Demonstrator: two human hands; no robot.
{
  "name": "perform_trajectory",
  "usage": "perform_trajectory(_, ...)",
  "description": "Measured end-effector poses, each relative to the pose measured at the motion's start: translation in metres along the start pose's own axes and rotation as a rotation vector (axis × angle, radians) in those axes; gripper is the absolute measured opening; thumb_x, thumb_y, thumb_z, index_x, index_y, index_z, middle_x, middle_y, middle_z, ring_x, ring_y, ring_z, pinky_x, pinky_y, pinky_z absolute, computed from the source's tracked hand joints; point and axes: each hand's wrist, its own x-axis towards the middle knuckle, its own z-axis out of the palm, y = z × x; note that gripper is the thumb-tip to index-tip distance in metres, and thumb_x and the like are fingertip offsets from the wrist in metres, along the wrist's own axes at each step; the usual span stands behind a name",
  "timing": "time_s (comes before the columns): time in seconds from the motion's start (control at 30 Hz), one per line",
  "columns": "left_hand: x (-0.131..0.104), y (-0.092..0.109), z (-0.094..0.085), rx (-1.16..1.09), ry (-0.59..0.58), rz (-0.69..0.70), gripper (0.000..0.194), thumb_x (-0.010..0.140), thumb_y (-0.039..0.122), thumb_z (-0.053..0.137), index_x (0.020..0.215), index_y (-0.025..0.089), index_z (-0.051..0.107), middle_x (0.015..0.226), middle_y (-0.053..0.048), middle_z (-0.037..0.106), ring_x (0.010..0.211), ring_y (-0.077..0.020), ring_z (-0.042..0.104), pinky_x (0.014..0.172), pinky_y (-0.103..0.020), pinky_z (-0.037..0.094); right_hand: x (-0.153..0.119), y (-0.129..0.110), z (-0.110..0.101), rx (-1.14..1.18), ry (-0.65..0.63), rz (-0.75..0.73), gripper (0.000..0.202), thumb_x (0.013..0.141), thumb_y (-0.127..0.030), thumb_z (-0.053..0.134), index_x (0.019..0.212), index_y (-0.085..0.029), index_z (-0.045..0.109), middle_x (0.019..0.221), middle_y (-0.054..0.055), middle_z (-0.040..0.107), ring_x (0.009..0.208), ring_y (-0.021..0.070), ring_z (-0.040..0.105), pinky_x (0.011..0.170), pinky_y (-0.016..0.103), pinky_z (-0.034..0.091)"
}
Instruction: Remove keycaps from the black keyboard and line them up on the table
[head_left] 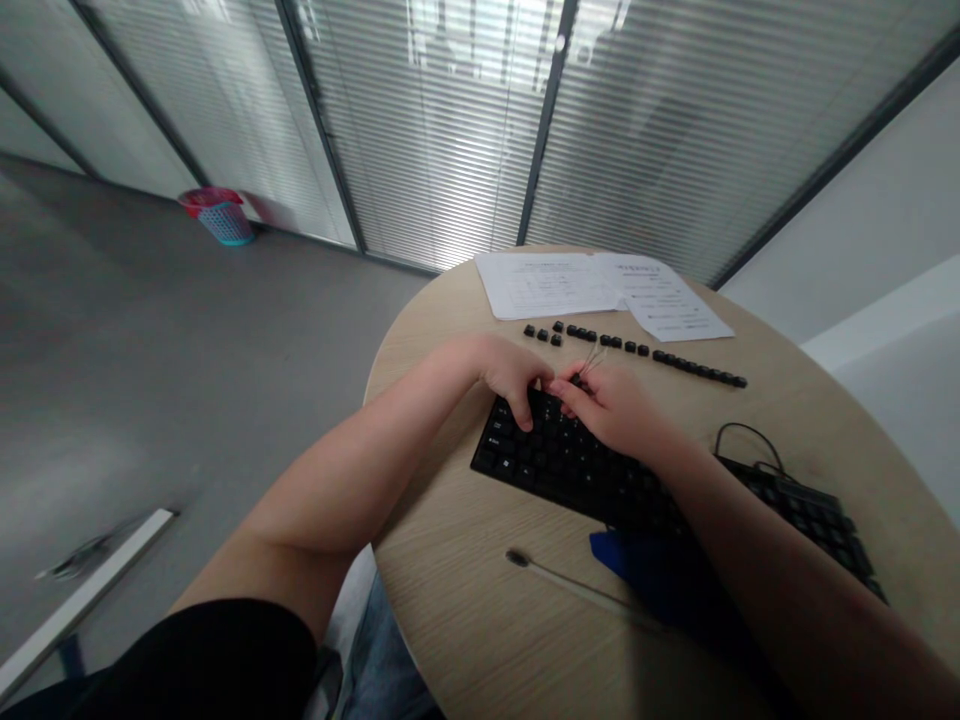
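Clamping thin wires (596, 356) in our right hand (616, 410), left hand (513, 372) grip unclear, we have the keyboard (551, 462) at six o'clock, running ten-to-four

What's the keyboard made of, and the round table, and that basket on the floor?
Keyboard: probably hard black plastic, dull, with molded-looking keys. Table: pale, smooth, with wood grain, so wood or a wood-look coating. Basket: likely plastic, bright blue with lots of little holes.
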Motion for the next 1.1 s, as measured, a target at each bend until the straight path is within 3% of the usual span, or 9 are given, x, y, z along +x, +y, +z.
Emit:
perform_trajectory(0.43, 0.000, 0.006, -0.003, 0.085, -0.052, -0.083, 0.062, 0.061, 0.043, 0.082, 0.118, 0.024, 0.071, 0.107, -0.001, 0.076, 0.097, -0.0260, 0.063, 0.091, -0.036, 0.045, -0.006, -0.005, -0.002, -0.174, -0.009, -0.148, 0.022, 0.096, -0.036, 0.056, 0.090, -0.020, 0.070, 0.073, 0.005, 0.072, 0.063, 0.0186, 0.063, 0.064, 0.032, 0.043)
perform_trajectory(0.67, 0.000, 0.010, -0.002, 0.077, -0.044, -0.124, 0.069, 0.059, 0.043, 0.083, 0.124, 0.022, 0.070, 0.107, -0.004, 0.076, 0.098, -0.0279, 0.063, 0.092, -0.038, 0.045, 0.000, 0.014, 0.004, 0.156, 0.031, 0.086, 0.030, 0.099, -0.045, 0.052, 0.088, -0.020, 0.065, 0.066, 0.002, 0.070, 0.055, 0.0159, 0.063, 0.056, 0.029, 0.047)
perform_trajectory(0.87, -0.002, 0.013, -0.003, 0.084, -0.038, -0.132, 0.071, 0.059, 0.043, 0.082, 0.126, 0.024, 0.069, 0.111, -0.003, 0.075, 0.103, -0.0287, 0.062, 0.096, -0.039, 0.043, 0.002, 0.013, 0.001, 0.270, -0.001, 0.158, 0.029, 0.097, -0.046, 0.056, 0.085, -0.020, 0.063, 0.066, 0.001, 0.068, 0.052, 0.0128, 0.060, 0.050, 0.025, 0.046)
perform_trajectory(1.1, -0.002, 0.011, -0.006, 0.105, -0.081, -0.137, 0.072, 0.060, 0.048, 0.081, 0.126, 0.024, 0.068, 0.110, -0.004, 0.075, 0.101, -0.0283, 0.062, 0.093, -0.038, 0.044, 0.010, 0.015, 0.003, 0.564, 0.014, 0.405, 0.036, 0.096, -0.053, 0.056, 0.081, -0.020, 0.059, 0.059, -0.001, 0.062, 0.047, 0.0113, 0.058, 0.037, 0.019, 0.042)
